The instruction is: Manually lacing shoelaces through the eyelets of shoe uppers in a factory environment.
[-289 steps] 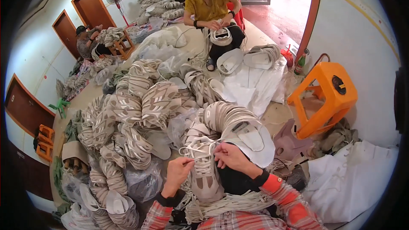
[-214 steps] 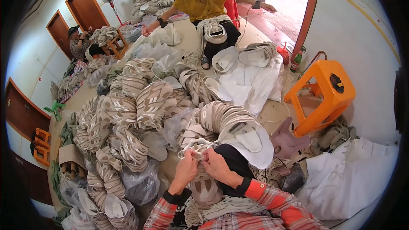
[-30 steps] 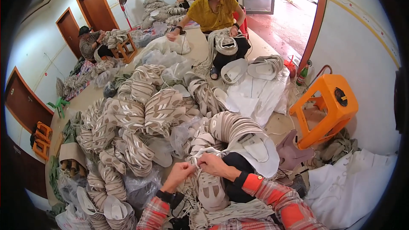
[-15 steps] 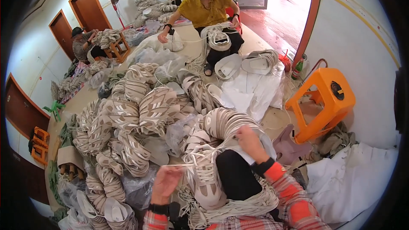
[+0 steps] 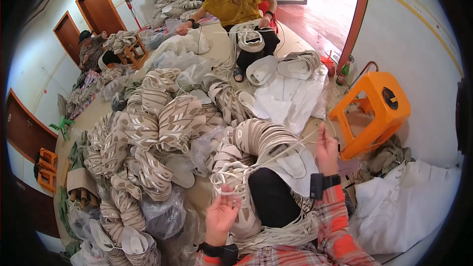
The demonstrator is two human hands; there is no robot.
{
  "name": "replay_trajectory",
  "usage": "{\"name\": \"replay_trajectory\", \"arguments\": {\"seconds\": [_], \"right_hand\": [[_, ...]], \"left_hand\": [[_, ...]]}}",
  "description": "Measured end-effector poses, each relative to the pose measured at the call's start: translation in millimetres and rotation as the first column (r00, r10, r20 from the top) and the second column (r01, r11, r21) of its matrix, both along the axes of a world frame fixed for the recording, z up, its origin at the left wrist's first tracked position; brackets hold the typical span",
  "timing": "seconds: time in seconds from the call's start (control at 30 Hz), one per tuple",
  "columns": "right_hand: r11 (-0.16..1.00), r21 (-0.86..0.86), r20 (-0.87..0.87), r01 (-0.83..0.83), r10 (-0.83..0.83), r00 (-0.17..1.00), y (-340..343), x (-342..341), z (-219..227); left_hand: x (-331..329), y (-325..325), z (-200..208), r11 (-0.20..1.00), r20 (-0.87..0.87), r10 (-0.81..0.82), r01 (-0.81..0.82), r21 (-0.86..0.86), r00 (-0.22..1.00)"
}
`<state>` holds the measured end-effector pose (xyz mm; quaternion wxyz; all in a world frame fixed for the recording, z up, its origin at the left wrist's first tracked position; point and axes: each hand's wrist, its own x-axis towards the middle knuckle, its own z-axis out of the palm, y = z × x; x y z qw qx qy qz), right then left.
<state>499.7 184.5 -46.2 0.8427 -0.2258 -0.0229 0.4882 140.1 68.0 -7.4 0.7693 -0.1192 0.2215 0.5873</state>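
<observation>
A beige and white shoe upper [image 5: 242, 212] with partly threaded laces leans beside my black-clad knee [image 5: 273, 199]. My left hand [image 5: 221, 219] is beside the upper's lacing, fingers loosely apart, with nothing visible held. Out to the right, my right hand [image 5: 327, 153] is raised and pinches a pale shoelace [image 5: 295, 144], which runs taut from the upper. A thick bundle of loose laces [image 5: 281, 236] lies across my lap. Just beyond my knee, a curved stack of nested uppers [image 5: 261, 138] ends in a white-lined piece [image 5: 294, 165].
Heaps of bundled uppers [image 5: 180, 123] and clear plastic bags [image 5: 165, 216] cover the floor to the left. An orange stool [image 5: 379, 96] and white sacking [image 5: 399, 207] are on the right. Facing me, a person in a yellow shirt [image 5: 234, 5] handles another upper; others sit farther back.
My right hand has swung right and outward, drawing the lace taut. My left hand has moved right to the upper, its fingers loosened. The facing person's hands have also moved.
</observation>
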Motion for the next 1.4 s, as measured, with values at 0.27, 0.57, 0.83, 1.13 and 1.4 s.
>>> {"name": "replay_trajectory", "arguments": {"seconds": [0.27, 0.57, 0.83, 1.13, 1.4], "right_hand": [[0.965, 0.017, 0.116, 0.261, -0.261, 0.958, -12, 40, 66], [0.738, -0.077, 0.959, 0.671, -0.13, 0.253, -42, 97, 96], [0.884, -0.236, 0.756, 0.404, -0.094, 0.648, -71, 82, 114], [0.936, -0.286, 0.601, 0.204, 0.01, 0.799, -80, 83, 82], [0.908, -0.409, 0.884, -0.088, 0.418, 0.209, -53, -39, 29]], "left_hand": [[-22, 5, 10, 0.992, -0.459, -0.122, 0.12, -0.034, 0.88], [-11, 71, 14, 0.558, -0.406, 0.745, 0.828, -0.055, -0.529], [48, 76, 14, 0.361, -0.524, 0.784, 0.931, -0.051, -0.333], [50, 55, 17, 0.45, -0.596, 0.728, 0.892, 0.044, -0.338], [57, 47, 38, 0.098, -0.556, 0.826, 0.995, -0.02, -0.093]]}}
